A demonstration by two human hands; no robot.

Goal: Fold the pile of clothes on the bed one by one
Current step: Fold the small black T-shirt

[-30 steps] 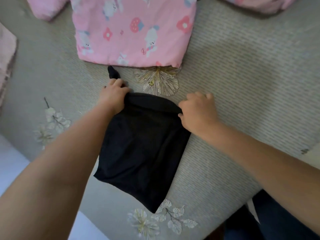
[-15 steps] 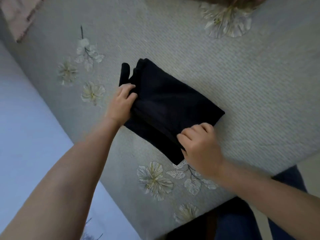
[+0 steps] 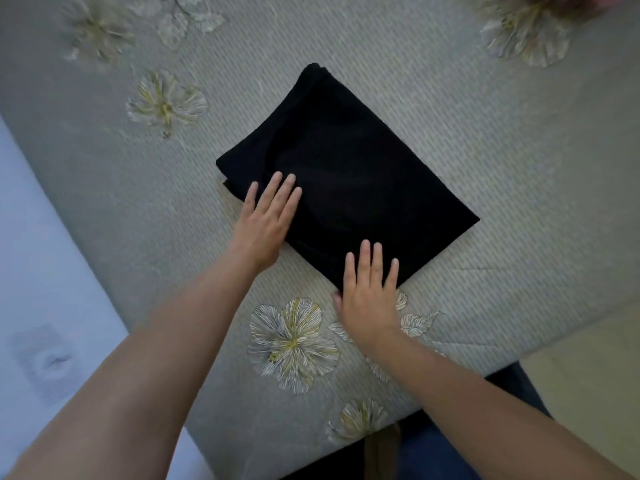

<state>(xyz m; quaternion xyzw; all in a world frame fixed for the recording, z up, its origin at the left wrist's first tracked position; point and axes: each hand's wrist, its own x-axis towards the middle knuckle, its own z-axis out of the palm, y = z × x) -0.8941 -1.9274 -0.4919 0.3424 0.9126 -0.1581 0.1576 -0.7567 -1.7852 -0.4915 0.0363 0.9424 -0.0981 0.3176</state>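
My left hand (image 3: 265,225) lies flat with straight fingers on the near left edge of the folded black garment (image 3: 349,171), grasping nothing, only pressing the cloth down. My right hand (image 3: 369,294) lies flat too, its fingers spread and straight on the garment's near corner and its heel on the bed cover (image 3: 502,133), so that hand also has nothing in its grip. The garment lies as a tidy rectangle turned at an angle, in the middle of the grey, flower-printed cover, near the bed's near edge.
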